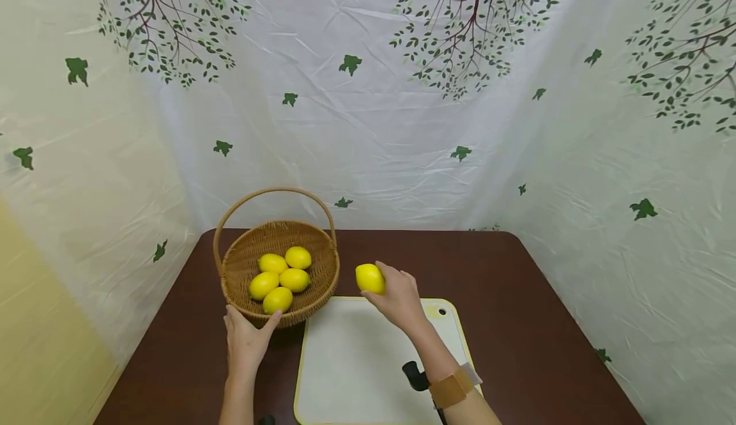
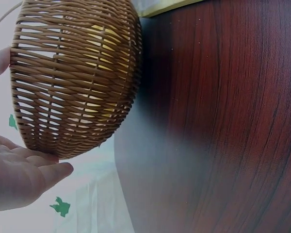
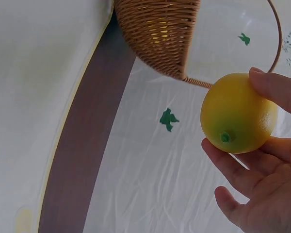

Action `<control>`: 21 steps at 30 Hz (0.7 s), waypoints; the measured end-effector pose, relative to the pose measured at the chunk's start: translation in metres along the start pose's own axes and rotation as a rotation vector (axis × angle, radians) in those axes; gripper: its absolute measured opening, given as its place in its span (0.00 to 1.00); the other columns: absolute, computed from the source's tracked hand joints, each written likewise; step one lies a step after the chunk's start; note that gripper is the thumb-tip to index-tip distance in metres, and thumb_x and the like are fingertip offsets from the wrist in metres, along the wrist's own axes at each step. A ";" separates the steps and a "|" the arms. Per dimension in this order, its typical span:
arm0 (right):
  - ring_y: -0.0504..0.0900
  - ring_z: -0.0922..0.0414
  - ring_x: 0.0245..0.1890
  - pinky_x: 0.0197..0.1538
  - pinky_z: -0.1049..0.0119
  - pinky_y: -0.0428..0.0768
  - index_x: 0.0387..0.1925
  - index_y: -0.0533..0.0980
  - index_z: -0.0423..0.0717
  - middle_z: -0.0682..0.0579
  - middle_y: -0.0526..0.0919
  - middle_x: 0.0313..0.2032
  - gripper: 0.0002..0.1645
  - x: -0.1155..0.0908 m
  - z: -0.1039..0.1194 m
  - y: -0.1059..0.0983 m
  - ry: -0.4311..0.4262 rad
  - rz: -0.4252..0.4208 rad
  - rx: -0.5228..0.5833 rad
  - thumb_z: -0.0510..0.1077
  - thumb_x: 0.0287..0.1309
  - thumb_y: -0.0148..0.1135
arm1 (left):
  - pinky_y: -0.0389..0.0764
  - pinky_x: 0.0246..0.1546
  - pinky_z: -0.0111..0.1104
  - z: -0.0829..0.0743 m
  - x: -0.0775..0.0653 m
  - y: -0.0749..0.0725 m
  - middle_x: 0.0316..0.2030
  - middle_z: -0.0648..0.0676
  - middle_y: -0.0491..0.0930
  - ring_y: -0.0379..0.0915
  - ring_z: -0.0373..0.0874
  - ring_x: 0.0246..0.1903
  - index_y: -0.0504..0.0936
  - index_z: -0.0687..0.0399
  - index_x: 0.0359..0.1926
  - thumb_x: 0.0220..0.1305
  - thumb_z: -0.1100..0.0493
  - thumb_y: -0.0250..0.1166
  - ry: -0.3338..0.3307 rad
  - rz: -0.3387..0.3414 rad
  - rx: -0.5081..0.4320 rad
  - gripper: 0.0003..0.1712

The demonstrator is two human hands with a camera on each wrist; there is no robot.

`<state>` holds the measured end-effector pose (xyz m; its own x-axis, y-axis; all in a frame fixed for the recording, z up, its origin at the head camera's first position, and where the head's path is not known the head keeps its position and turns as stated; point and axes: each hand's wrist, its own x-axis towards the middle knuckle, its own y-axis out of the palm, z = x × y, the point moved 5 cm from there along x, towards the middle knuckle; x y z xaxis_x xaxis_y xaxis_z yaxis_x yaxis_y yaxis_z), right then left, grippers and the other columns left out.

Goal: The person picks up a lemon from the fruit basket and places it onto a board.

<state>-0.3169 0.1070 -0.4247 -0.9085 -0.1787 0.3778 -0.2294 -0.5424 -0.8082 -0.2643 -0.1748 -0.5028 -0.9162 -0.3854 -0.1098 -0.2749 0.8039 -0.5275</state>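
Observation:
A brown wicker basket [image 1: 319, 294] with a tall arched handle stands on the left part of the table, several yellow lemons [image 1: 294, 280] lying inside. My left hand [image 1: 246, 342] holds the basket's near side, thumb at the rim and fingers spread along the woven wall. In the left wrist view the fingers [image 2: 51, 172] lie against the weave, and lemons show through the gaps. Right of the basket, above the cutting board's far edge, my right hand [image 1: 399, 297] grips one lemon [image 1: 370, 278] between thumb and fingers. The right wrist view shows that lemon's greenish tip [image 3: 225, 137].
A white cutting board [image 1: 356, 361] with a yellow edge lies on the dark brown table [image 1: 529, 348], just right of the basket. Pale curtains [image 1: 345, 124] printed with leaves and branches hang behind the table and at its sides.

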 end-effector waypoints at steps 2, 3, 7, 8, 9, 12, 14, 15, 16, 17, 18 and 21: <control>0.78 0.49 0.44 0.53 0.50 0.67 0.56 0.71 0.37 0.44 0.80 0.47 0.39 -0.005 -0.005 -0.002 0.009 -0.019 0.004 0.48 0.42 0.73 | 0.46 0.56 0.63 -0.001 0.000 -0.001 0.65 0.74 0.24 0.27 0.71 0.64 0.23 0.69 0.66 0.46 0.25 0.57 0.003 0.006 0.000 0.74; 0.78 0.49 0.43 0.52 0.50 0.67 0.56 0.71 0.37 0.44 0.80 0.47 0.38 -0.007 -0.007 -0.003 0.013 -0.026 0.004 0.48 0.42 0.73 | 0.46 0.56 0.63 -0.002 0.000 -0.001 0.65 0.74 0.24 0.27 0.71 0.64 0.23 0.69 0.66 0.46 0.25 0.58 0.004 0.007 0.001 0.74; 0.78 0.49 0.42 0.51 0.50 0.68 0.55 0.71 0.37 0.44 0.80 0.46 0.38 -0.016 -0.016 -0.003 0.031 -0.033 -0.001 0.49 0.43 0.72 | 0.46 0.56 0.63 -0.001 -0.002 -0.002 0.65 0.74 0.25 0.26 0.70 0.64 0.23 0.69 0.66 0.48 0.26 0.57 0.008 0.009 0.013 0.72; 0.78 0.49 0.42 0.51 0.50 0.68 0.55 0.71 0.37 0.43 0.80 0.46 0.38 -0.018 -0.019 -0.002 0.039 -0.030 -0.005 0.49 0.42 0.72 | 0.46 0.57 0.63 0.000 -0.003 -0.002 0.65 0.74 0.25 0.26 0.70 0.64 0.23 0.69 0.66 0.49 0.27 0.58 0.011 0.009 0.017 0.72; 0.78 0.48 0.42 0.50 0.50 0.68 0.55 0.71 0.37 0.43 0.80 0.46 0.38 -0.021 -0.021 -0.001 0.048 -0.023 -0.009 0.49 0.42 0.72 | 0.46 0.57 0.63 0.000 -0.004 -0.003 0.65 0.74 0.24 0.26 0.69 0.64 0.23 0.69 0.66 0.49 0.27 0.58 0.016 0.013 0.018 0.71; 0.78 0.46 0.42 0.48 0.49 0.69 0.55 0.71 0.37 0.43 0.80 0.46 0.38 -0.031 -0.029 0.004 0.084 0.000 -0.012 0.49 0.42 0.72 | 0.43 0.59 0.61 0.000 -0.008 -0.003 0.65 0.73 0.23 0.23 0.69 0.64 0.23 0.71 0.66 0.52 0.31 0.59 0.032 0.024 0.021 0.69; 0.78 0.45 0.42 0.46 0.49 0.70 0.55 0.71 0.37 0.42 0.80 0.46 0.38 -0.036 -0.034 0.007 0.097 0.008 -0.014 0.49 0.42 0.73 | 0.39 0.60 0.59 0.000 -0.009 -0.003 0.65 0.73 0.22 0.21 0.69 0.64 0.23 0.73 0.65 0.54 0.34 0.60 0.047 0.029 0.030 0.68; 0.78 0.45 0.42 0.46 0.49 0.70 0.55 0.71 0.36 0.42 0.80 0.46 0.38 -0.039 -0.036 0.009 0.101 0.009 -0.016 0.49 0.42 0.73 | 0.38 0.61 0.58 0.001 -0.010 -0.002 0.65 0.73 0.22 0.21 0.69 0.64 0.23 0.74 0.65 0.55 0.35 0.60 0.053 0.032 0.034 0.67; 0.78 0.45 0.42 0.45 0.49 0.71 0.54 0.72 0.36 0.42 0.80 0.46 0.38 -0.042 -0.038 0.011 0.103 0.008 -0.016 0.49 0.41 0.73 | 0.36 0.61 0.58 0.001 -0.011 -0.002 0.65 0.73 0.22 0.20 0.70 0.64 0.24 0.75 0.65 0.55 0.36 0.60 0.059 0.032 0.041 0.67; 0.78 0.45 0.42 0.44 0.49 0.71 0.54 0.72 0.36 0.42 0.80 0.45 0.38 -0.045 -0.039 0.012 0.103 0.004 -0.018 0.49 0.41 0.73 | 0.35 0.61 0.57 0.002 -0.012 -0.002 0.65 0.74 0.22 0.20 0.70 0.63 0.24 0.76 0.64 0.56 0.37 0.60 0.065 0.032 0.047 0.66; 0.78 0.45 0.41 0.43 0.49 0.72 0.54 0.72 0.36 0.42 0.80 0.45 0.38 -0.047 -0.041 0.013 0.101 0.001 -0.020 0.49 0.41 0.73 | 0.34 0.61 0.57 0.002 -0.012 -0.002 0.65 0.74 0.23 0.20 0.71 0.63 0.25 0.76 0.64 0.56 0.37 0.60 0.069 0.034 0.051 0.66; 0.79 0.46 0.40 0.43 0.49 0.72 0.52 0.73 0.36 0.42 0.81 0.44 0.37 -0.054 -0.045 0.018 0.103 -0.002 -0.029 0.49 0.40 0.73 | 0.35 0.60 0.59 0.005 -0.015 0.000 0.64 0.76 0.23 0.20 0.72 0.63 0.26 0.77 0.65 0.56 0.37 0.60 0.071 0.040 0.055 0.66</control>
<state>-0.2877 0.1439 -0.4798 -0.9388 -0.0921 0.3320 -0.2394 -0.5186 -0.8208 -0.2493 -0.1711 -0.5051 -0.9450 -0.3190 -0.0721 -0.2234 0.7908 -0.5699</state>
